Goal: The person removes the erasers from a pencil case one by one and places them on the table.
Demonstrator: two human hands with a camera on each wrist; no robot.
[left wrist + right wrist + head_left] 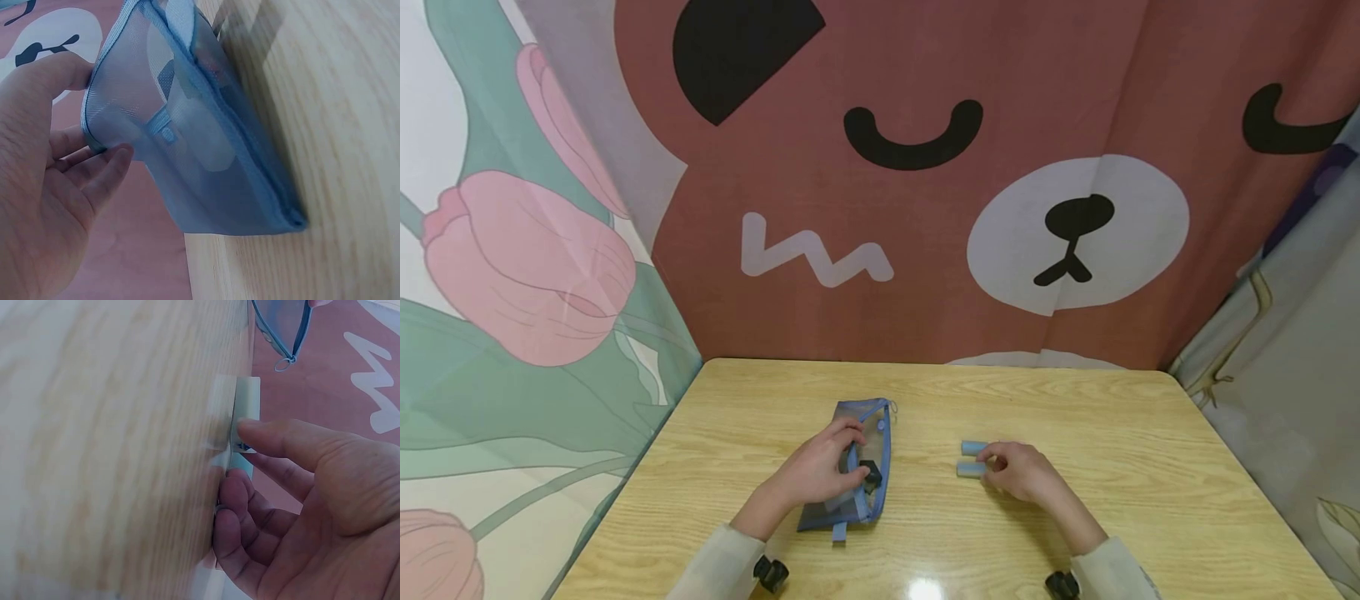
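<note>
A blue mesh zip pouch (868, 504) stands unzipped on the table, its mouth spread toward the right. My left hand (823, 467) grips the pouch's rim, thumb on one side and curled fingers on the other. Inside the opening shows a small black object (871, 473), its kind unclear. Through the mesh in the left wrist view, a pale rounded shape (209, 140) shows faintly. To the right lie two short pale-blue blocks, a far one (973, 447) and a near one (970, 470). My right hand (1018, 475) pinches the near block (247, 403) with thumb and forefinger; its other fingers are curled by the tabletop.
The light wooden table (760, 400) meets a brown curtain (925, 325) with a bear face at its back edge. A tulip-print curtain (535, 275) hangs at the left and a pale one (1292, 333) at the right. Tabletop lies between pouch and blocks.
</note>
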